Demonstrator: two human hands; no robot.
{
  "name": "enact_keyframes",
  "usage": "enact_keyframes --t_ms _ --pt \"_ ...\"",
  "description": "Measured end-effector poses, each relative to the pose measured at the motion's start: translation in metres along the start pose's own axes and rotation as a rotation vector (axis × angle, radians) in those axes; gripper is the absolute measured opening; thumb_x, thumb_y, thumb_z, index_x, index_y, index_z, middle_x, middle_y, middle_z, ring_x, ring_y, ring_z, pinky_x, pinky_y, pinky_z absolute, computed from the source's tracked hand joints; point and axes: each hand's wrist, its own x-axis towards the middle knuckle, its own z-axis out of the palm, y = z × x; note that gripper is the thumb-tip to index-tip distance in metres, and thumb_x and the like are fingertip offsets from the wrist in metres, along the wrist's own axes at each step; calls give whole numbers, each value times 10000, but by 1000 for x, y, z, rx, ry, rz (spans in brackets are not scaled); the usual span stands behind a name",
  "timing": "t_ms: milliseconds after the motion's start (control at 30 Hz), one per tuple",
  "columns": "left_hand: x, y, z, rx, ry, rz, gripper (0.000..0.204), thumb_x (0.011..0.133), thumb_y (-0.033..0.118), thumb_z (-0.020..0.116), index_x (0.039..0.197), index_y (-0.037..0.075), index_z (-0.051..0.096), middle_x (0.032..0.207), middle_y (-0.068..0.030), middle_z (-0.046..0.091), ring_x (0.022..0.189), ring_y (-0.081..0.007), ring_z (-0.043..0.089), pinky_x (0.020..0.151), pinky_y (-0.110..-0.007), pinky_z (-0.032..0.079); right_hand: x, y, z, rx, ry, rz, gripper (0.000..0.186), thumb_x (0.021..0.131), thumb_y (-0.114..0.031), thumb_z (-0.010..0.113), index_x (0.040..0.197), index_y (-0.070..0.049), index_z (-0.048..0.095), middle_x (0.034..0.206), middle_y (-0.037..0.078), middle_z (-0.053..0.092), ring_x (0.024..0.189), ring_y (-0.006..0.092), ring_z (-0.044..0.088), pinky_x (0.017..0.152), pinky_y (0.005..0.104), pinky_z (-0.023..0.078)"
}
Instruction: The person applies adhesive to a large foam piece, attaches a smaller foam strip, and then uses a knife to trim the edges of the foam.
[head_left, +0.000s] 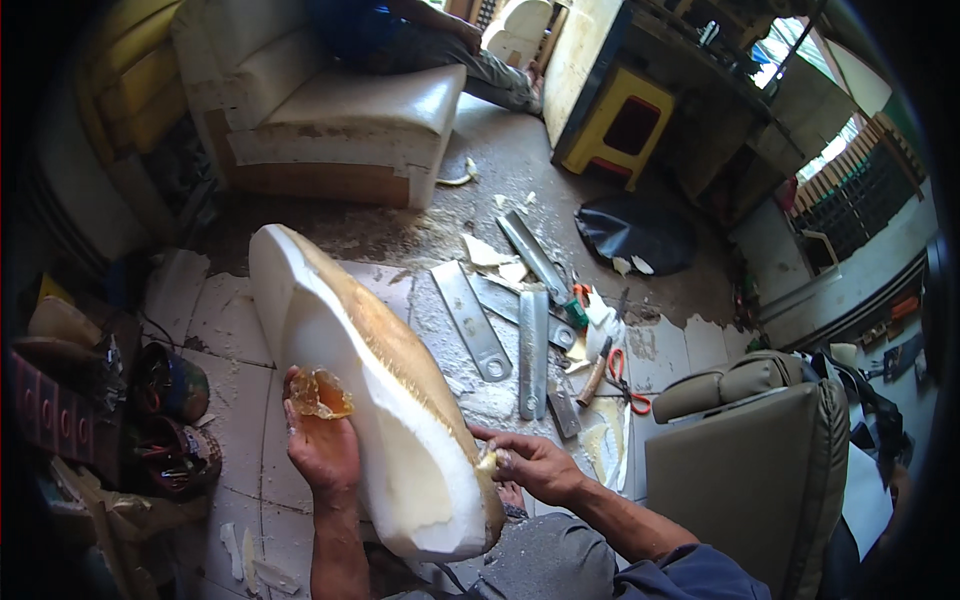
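Cupping translucent amber lump [325, 395] in left hand [324, 447], fingers curled round; pinching small pale-yellow scrap [488, 462] in right hand [540, 468], at edge of long foam seat [350, 360], tilted between both hands. Could tip if nudged, seemingly lacking firm hold; could smear if brushed by lump, probably tacky.

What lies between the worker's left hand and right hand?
In the head view, a long, pale foam pad with a tan side lies between the left hand and the right hand.
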Motion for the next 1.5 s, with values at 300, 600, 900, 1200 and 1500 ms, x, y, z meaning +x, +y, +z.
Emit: enact_keyframes --t_ms 300,600,900,1200,1500 --pt "-46 48 -69 -181 146 -63 501 1072 200 477 1519 -17 406 1511 -263 470 1383 -401 464 1164 -494 399 47 50 -36 183 230 49 328 1072 -185 559 1375 -62 545 1279 57 628 1138 167 631 954 358 552" --pt "-123 128 -138 334 282 -56 693 948 73 627 1568 6 322 1574 -219 413 1486 -353 365 1278 -555 233 44 102 -72 -68 233 48 298 1082 -223 548 1318 -59 629 1434 36 594 1222 144 595 974 322 532" --pt "-171 138 -208 1374 779 208 682 853 4 748 1457 41 434 1412 -138 527 1294 -308 511 1160 -422 363 -106 142 -330 -1224 1473 -6 217 949 -134 654 1092 21 703 1209 240 655 1107 400 613 995 447 474" --pt "-211 141 -247 1961 905 195 901 768 20 820 1542 23 359 1507 -214 459 1403 -371 439 1201 -442 329 -63 126 -290 -759 1127 -74 338 978 -191 606 1233 31 615 1061 118 668 904 222 617 811 357 520" --pt "-348 124 -107 1689 1179 75 568 850 62 753 1380 72 551 1276 -163 628 1141 -346 625 960 -442 513 36 15 -168 -1197 931 -502 423 1052 -283 560 1326 38 544 1125 188 656 917 283 652 821 399 562"
